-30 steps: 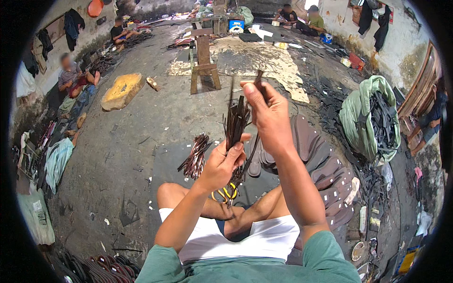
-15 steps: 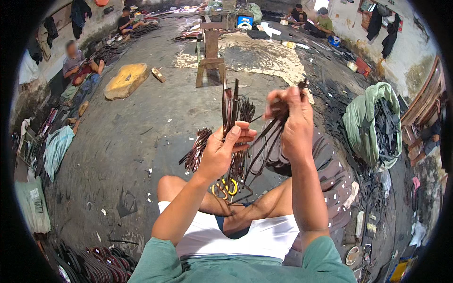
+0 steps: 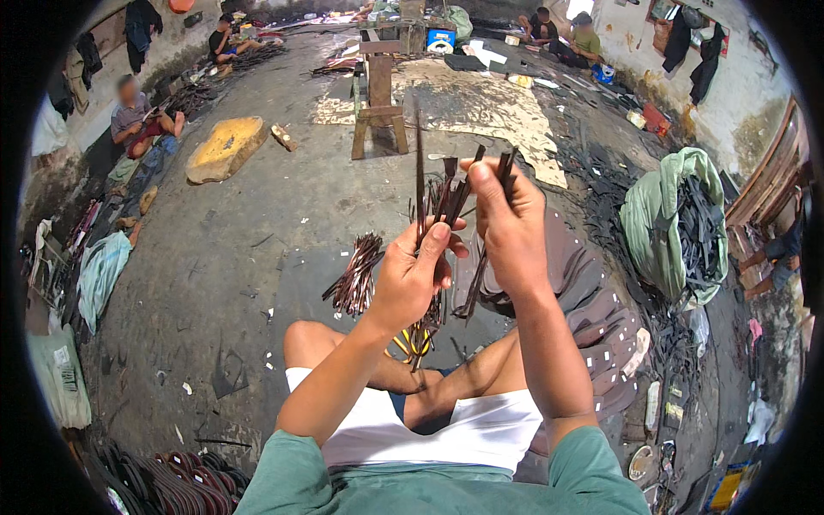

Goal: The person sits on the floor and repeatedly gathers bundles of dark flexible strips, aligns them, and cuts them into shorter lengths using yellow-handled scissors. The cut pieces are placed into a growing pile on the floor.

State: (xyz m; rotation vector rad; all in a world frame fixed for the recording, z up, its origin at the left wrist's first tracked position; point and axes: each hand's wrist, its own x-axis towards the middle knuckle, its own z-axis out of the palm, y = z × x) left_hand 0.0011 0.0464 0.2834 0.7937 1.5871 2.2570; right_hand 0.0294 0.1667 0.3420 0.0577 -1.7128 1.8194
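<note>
A bunch of dark strips (image 3: 439,206) is rising from the left hand (image 3: 410,275), whose thumb and fingers are closing around it. Just to the right, the right hand (image 3: 512,225) is gripping fewer strips, the smaller set (image 3: 474,287); its ends are poking up above the fingers and hanging below them. Whether the two sets are touching is not showing clearly.

Compared with half a second ago, the right hand is sitting farther left, close beside the bunch, and its strips are hanging closer together. The left hand is staying in about the same place.

The grey floor (image 3: 215,283) is spreading across the room between stained walls (image 3: 635,90). A pale sheet (image 3: 506,116) is lying on the far side. Brown soles (image 3: 601,322) are fanning out on the right, with a green sack (image 3: 650,219) of dark scraps standing beyond them. A wooden stand (image 3: 378,94) is rising at far centre, and a yellow slab (image 3: 227,148) is resting at far left. A smaller bundle (image 3: 354,279) is lying left of the left hand; yellow-handled scissors (image 3: 418,341) are showing below it, partly hidden.
</note>
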